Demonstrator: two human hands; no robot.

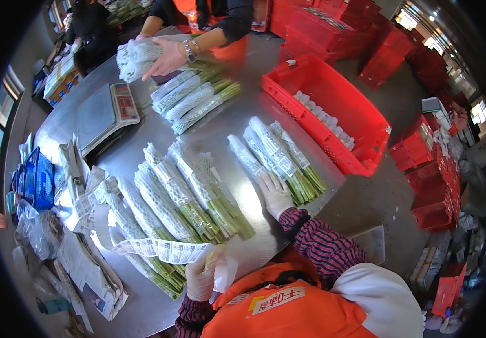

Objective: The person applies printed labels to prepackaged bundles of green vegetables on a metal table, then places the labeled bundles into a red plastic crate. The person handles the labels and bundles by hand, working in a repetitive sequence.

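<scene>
My left hand (200,276), in a pale glove, grips the end of a strip of printed labels (162,250) that runs left across the wrapped bundles. My right hand (275,194), gloved too, lies with fingers spread on the lower part of a net-wrapped bundle (243,154) of green stems. Beside it lie several similar bundles (272,145) with labels on their sleeves. A larger row of net-wrapped stem bundles (167,190) lies in front of my left hand. Farther off, more bundles (198,99) lie near another person's hands (169,57), which hold a white net-wrapped bunch (137,59).
A red crate (323,122) with white-wrapped bundles stands past the table's right edge. On the metal table are a weighing scale (99,114) and folded newspaper (86,270). A blue basket (38,179) stands at the left. Red crates (315,31) are stacked behind.
</scene>
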